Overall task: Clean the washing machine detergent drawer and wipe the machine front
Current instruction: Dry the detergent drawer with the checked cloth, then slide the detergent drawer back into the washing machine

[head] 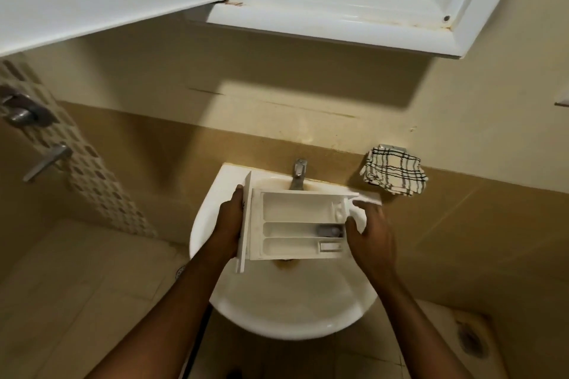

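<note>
Left hand (229,221): grips the front panel (244,224) of the detergent drawer (292,212); fingers hidden behind the panel, thumb along its face.
Right hand (369,234): at the drawer's rear end, fingers spread and nearly straight, thumb at the edge; motion blur leaves the contact unclear.
Detergent drawer: white, held level above the sink (277,323), open side up, three compartments visible. Grey insert (331,230) in the middle compartment, detail indistinct.
Sink drain (286,261): rust-stained, mostly covered by the drawer.
Tap (298,174): behind the drawer, spout partly hidden.
Checked cloth (394,175): hung on the wall right of the tap, its holder barely showing.
Wall cabinet (338,24): open, cut off by the top edge.
</note>
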`<state>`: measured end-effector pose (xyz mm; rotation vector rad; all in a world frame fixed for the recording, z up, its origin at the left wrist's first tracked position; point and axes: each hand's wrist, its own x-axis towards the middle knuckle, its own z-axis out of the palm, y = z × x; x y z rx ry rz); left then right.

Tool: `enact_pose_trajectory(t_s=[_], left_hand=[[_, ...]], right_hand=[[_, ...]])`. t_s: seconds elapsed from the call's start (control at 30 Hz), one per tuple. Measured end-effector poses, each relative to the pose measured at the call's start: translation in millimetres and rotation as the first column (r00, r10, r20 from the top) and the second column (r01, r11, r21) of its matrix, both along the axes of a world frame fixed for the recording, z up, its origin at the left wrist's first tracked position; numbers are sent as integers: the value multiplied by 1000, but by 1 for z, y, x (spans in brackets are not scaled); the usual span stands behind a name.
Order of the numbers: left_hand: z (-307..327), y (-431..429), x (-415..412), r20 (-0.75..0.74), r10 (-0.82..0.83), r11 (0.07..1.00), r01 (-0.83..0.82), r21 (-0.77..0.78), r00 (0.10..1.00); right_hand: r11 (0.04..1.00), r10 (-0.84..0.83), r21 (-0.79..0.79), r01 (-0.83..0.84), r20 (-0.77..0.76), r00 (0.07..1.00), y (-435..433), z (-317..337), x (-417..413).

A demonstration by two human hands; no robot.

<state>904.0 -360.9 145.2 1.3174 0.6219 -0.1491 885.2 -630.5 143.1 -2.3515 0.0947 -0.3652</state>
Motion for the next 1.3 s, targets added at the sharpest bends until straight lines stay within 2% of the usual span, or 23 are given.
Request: enact_pose_trajectory(t_s=[0.13,0.23,0.33,0.57,0.67,0.9,1.03,1.17,1.3], left_hand=[[-1,38,-33,28,77,996,-76,-47,997],[4,68,-65,20,139,984,-136,-113,990],[7,100,-103,11,172,967,-167,-190,985],[5,194,-216,20,371,921,-365,-138,929],[0,232,-272,21,408,904,-401,-151,913],[1,297,-408,-29,574,809,-573,-133,818],[5,313,-479,-11,680,730,-678,-78,733],[0,318,-559,7,817,576,-816,-48,576],[-5,301,-636,1,909,417,-909,-29,417]], right_hand=[[981,65,192,-19,-235,970,38,-12,-22],[942,152,331,-55,-272,950,74,-11,-38],[932,205,346,-109,-254,945,110,-15,-56],[896,333,373,-239,-210,919,213,-28,-123],[891,373,353,-286,-211,903,258,-31,-164],[864,474,302,-402,-223,852,353,-17,-260],[771,620,340,-539,-205,757,389,-18,-301],[642,759,373,-670,-189,623,417,-21,-344],[479,878,371,-796,-180,444,436,-23,-390]])
